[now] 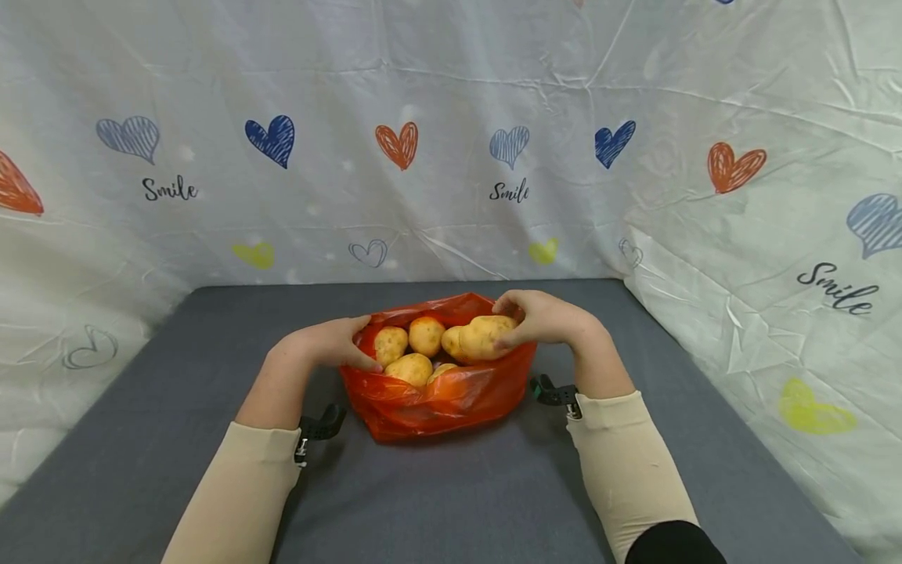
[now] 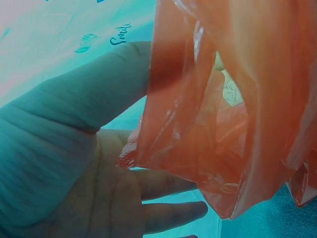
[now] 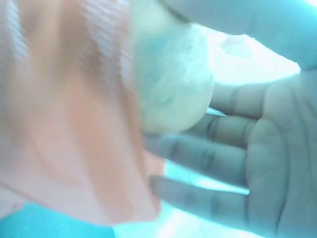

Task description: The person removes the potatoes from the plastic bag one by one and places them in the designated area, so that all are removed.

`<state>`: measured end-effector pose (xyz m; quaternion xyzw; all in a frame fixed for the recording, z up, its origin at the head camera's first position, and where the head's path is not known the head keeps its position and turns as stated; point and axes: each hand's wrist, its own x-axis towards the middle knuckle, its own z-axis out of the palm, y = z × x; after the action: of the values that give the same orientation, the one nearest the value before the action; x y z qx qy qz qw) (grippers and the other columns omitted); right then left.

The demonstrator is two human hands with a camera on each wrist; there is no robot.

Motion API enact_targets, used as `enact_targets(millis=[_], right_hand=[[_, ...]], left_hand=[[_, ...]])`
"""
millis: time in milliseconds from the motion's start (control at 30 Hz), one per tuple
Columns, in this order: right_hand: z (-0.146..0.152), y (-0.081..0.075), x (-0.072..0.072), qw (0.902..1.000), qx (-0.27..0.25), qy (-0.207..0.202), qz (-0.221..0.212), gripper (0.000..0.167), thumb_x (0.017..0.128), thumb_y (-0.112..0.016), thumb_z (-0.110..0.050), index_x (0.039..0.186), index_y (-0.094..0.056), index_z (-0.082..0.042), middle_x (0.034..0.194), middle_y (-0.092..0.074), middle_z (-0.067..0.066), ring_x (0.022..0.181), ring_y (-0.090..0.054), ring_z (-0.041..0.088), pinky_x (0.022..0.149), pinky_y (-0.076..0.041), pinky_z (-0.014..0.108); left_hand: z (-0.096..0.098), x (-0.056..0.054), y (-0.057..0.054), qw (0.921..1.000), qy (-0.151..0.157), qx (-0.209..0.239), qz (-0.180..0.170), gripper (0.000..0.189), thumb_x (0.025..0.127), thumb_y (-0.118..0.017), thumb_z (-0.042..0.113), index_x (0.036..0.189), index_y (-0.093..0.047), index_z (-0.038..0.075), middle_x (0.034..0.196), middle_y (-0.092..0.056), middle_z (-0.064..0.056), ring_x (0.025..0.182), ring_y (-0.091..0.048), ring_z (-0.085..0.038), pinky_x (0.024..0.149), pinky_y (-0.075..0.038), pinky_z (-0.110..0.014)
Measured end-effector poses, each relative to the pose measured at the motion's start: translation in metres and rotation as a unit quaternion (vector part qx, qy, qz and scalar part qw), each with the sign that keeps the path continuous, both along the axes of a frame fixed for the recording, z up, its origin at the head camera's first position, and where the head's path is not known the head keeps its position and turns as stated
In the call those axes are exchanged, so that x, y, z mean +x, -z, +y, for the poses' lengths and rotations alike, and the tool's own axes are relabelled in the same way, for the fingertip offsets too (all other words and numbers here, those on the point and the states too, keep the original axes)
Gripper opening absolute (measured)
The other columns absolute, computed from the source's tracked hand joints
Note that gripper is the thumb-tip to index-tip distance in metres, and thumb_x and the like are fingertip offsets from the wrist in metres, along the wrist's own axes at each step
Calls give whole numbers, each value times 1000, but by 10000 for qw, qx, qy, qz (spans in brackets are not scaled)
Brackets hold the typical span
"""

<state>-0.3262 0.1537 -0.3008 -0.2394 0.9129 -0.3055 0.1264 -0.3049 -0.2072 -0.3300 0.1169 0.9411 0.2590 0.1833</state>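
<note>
A red plastic bag [image 1: 437, 403] with its mouth spread wide sits on the dark table, several yellow potatoes [image 1: 426, 337] inside. My left hand [image 1: 324, 345] holds the bag's left rim, thumb over the edge and fingers along the outside. In the left wrist view, the thin plastic [image 2: 183, 114] hangs between thumb and fingers, with a potato [image 2: 231, 89] showing through a gap. At the right rim, my right hand [image 1: 546, 317] grips a large potato [image 1: 486, 337] between thumb and fingers. That potato [image 3: 173, 79] rises above the bag's edge in the right wrist view.
The dark grey table [image 1: 437, 509] stretches around the bag on all sides. A white curtain [image 1: 451, 94] printed with hearts and words hangs behind it and along both sides. Black wrist mounts [image 1: 322, 423] stick out under the forearms beside the bag.
</note>
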Motion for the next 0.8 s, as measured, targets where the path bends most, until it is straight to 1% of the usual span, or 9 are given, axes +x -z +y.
enact_targets(millis=[100,200,333,467,567,700,800], right_hand=[[16,-6,0,9990,-408,180,95,58,83,-88,-35,129,-65,-8,125,-66,9,110,-63,27,94,-52,44],[34,-10,1,9959,-827,337,130,58,85,-86,-34,132,-65,-7,128,-65,12,112,-63,30,96,-52,46],[60,-12,0,9918,-1081,617,275,57,89,-83,-30,136,-63,-5,128,-66,16,114,-63,32,97,-50,46],[82,-11,-1,9894,-955,1009,423,58,90,-81,-28,139,-60,-5,129,-64,19,119,-59,32,98,-48,47],[92,-7,-3,9883,-721,1253,492,57,91,-80,-28,139,-59,-5,128,-63,19,119,-57,33,99,-46,48],[98,6,-11,9874,-361,1466,474,54,90,-79,-27,137,-61,-5,124,-64,17,115,-57,33,101,-44,50],[98,17,-18,9875,-165,1530,350,55,90,-78,-27,137,-62,-4,126,-63,17,116,-55,34,102,-43,54]], left_hand=[[0,-1,-2,10000,41,-16,-2,106,87,-81,40,162,-19,-2,161,-31,-27,145,-32,-44,115,-31,-62],[1,-1,-3,10000,66,-16,-7,106,87,-81,40,162,-19,-2,161,-31,-26,144,-32,-44,115,-31,-61],[1,-1,-3,10000,88,-44,9,106,87,-81,40,162,-19,-3,161,-31,-27,144,-32,-44,116,-30,-61],[2,-1,-4,9999,86,-74,20,107,87,-82,40,161,-20,-3,160,-32,-28,144,-33,-45,115,-30,-62],[2,-1,-3,9999,78,-118,27,106,87,-81,41,161,-20,-4,160,-32,-28,143,-32,-45,115,-30,-63],[1,-1,-2,9997,115,-195,53,106,87,-81,41,161,-19,-4,160,-31,-29,144,-31,-46,115,-30,-63],[1,0,-1,9997,136,-198,52,107,87,-81,42,161,-19,-5,160,-31,-30,143,-32,-47,114,-31,-63]])
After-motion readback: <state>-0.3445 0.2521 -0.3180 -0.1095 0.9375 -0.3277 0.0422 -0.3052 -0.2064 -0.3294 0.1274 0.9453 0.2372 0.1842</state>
